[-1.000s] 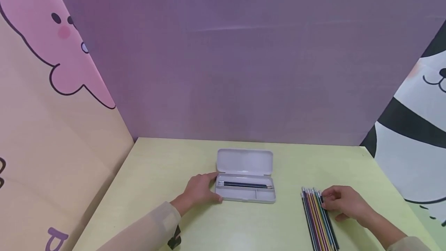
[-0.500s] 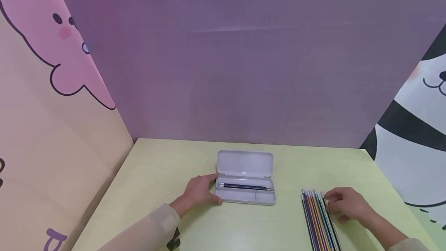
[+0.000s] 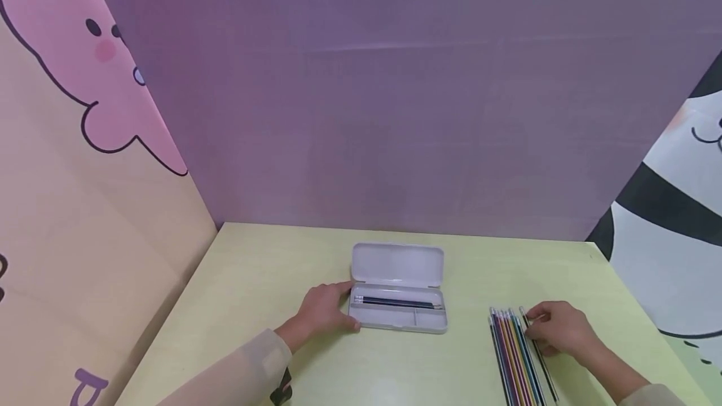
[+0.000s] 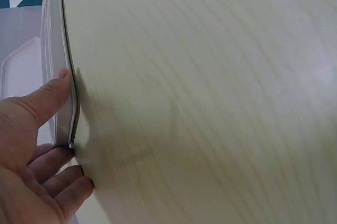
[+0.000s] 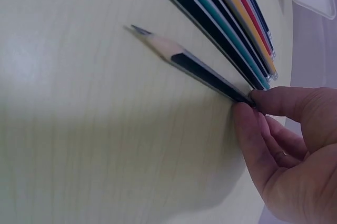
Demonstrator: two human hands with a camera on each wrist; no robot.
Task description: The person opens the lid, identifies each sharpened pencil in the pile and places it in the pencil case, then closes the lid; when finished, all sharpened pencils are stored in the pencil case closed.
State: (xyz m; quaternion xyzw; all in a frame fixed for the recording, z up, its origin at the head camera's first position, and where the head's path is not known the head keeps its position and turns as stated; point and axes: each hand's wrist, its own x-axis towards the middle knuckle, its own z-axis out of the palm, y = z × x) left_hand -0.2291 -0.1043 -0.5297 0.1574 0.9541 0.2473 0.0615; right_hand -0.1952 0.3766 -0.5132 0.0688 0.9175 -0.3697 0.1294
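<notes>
My left hand (image 3: 323, 309) holds the left end of an open white pencil case (image 3: 386, 316). In the left wrist view its thumb (image 4: 55, 88) lies along the case's front side, and the other fingers bend around the end. Dark pencils (image 3: 397, 301) lie in the case's back compartment. Over on the right, my right hand (image 3: 563, 329) pinches a black pencil (image 5: 202, 75) between thumb and index finger near its rear end. That pencil's sharpened tip points toward the near side. Just left of it lies a row of several coloured pencils (image 3: 512, 356), apart from the pinched one.
The case's raised lid (image 3: 398, 264) leans toward the back of the pale yellow table (image 3: 271, 262). A purple wall (image 3: 395, 111) rises behind it, with printed cartoon panels on both sides. A small dark object (image 3: 281, 390) shows under the left sleeve.
My right hand has drawn the black pencil slightly to the right, opening a gap between it and the row. The left hand and the case look unmoved.
</notes>
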